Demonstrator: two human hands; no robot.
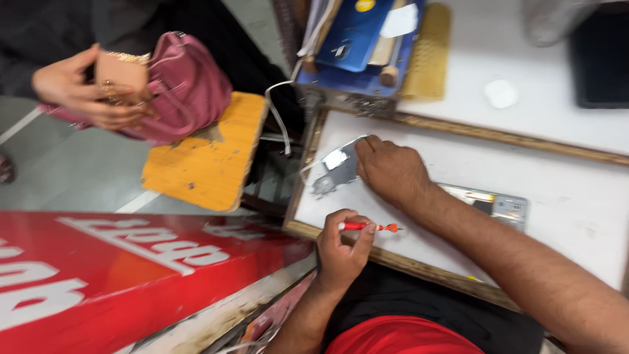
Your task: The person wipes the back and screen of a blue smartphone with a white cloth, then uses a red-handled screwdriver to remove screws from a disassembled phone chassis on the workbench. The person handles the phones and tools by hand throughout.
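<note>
Pink handbag (187, 85); yellow wooden board (209, 154); red signboard (118, 275).

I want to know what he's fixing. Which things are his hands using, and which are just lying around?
In use:
- left hand holds a small red screwdriver
- right hand presses a grey metal plate
- white framed board under them

Lying about:
- opened phone
- blue tray of tools
- yellow stool
- another person's pink bag
</note>
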